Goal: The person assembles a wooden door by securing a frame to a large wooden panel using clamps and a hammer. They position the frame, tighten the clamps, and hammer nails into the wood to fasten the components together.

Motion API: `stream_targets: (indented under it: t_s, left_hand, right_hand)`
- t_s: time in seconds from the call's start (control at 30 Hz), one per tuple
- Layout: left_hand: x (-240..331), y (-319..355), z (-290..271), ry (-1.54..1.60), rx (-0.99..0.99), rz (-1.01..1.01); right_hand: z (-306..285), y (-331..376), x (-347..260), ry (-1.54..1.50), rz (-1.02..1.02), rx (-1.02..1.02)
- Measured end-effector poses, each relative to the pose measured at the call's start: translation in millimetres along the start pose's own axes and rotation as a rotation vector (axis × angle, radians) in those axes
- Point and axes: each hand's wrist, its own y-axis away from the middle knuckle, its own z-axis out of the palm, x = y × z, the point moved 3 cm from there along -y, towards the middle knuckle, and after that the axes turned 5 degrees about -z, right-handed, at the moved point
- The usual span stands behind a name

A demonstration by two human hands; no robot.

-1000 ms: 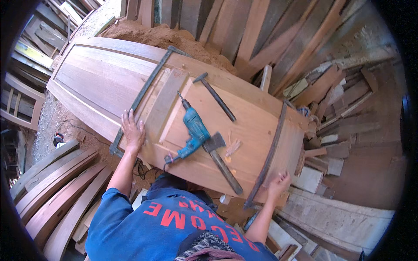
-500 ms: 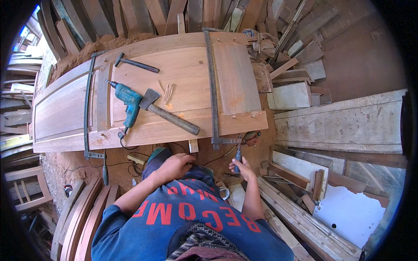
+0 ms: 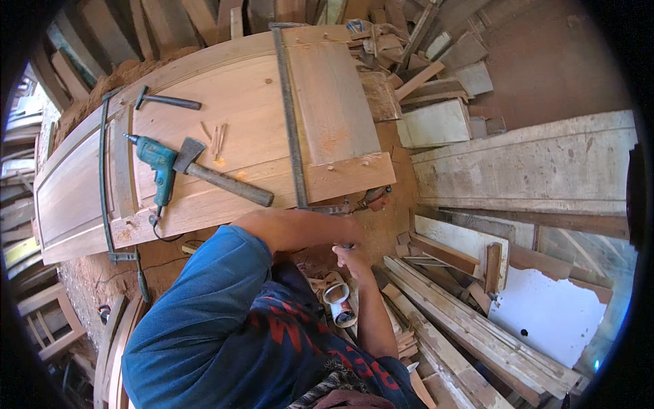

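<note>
A panelled wooden door point(image 3: 231, 116) lies in front of me with two bar clamps across it. My left arm reaches over to the right, and my left hand point(image 3: 346, 232), smeared by motion, is at the screw end of the right bar clamp point(image 3: 289, 116). Just below it my right hand point(image 3: 353, 262) is closed around the clamp's handle, mostly hidden by the hands. On the door lie a teal power drill point(image 3: 158, 167), a hatchet point(image 3: 228, 184), a small hammer point(image 3: 170, 102) and several thin wooden pegs point(image 3: 218, 140).
The left bar clamp point(image 3: 103, 177) crosses the door's other end. A white tub point(image 3: 340, 305) stands close by my right forearm. Long boards point(image 3: 463, 327) lie at the lower right, a wide pale plank point(image 3: 524, 167) farther right. Offcuts point(image 3: 381, 51) are piled beyond the door's right end.
My left hand has swung from my lap across to the clamp's screw end beside my right hand. My view has shifted right, so the door appears farther left. The tools rest as before.
</note>
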Motion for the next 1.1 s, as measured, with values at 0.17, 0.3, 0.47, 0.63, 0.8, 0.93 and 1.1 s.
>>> stream_targets:
  t_s: [0.17,0.3,0.47,0.63,0.8,0.93,1.1]
  left_hand:
    - [-6.2,-1.8,-13.6,-0.080,0.055,0.071]
    - [-7.0,6.9,-2.9,-0.044,0.196,-0.039]
    - [-5.8,12.0,11.5,-0.145,0.461,-0.160]
    - [2.3,17.5,-24.4,-0.088,-0.053,-0.112]
    - [-5.0,13.8,-46.6,-0.102,-0.179,-0.019]
    - [5.3,24.6,-29.3,-0.069,0.026,-0.043]
    - [-1.0,17.1,15.2,-0.121,0.619,-0.143]
  right_hand:
    - [-8.2,-18.4,21.2,0.420,-0.160,0.373]
    - [-2.6,-15.7,13.5,0.503,-0.279,0.446]
    - [6.2,-14.8,17.0,0.626,-0.300,0.561]
    - [-15.5,-9.0,11.3,-0.053,-0.076,-0.135]
    - [-16.1,-16.0,23.3,-0.685,0.063,-0.554]
    - [-23.1,-25.5,37.5,-0.108,-0.071,0.011]
    - [-3.3,-17.0,15.8,0.540,-0.476,0.439]
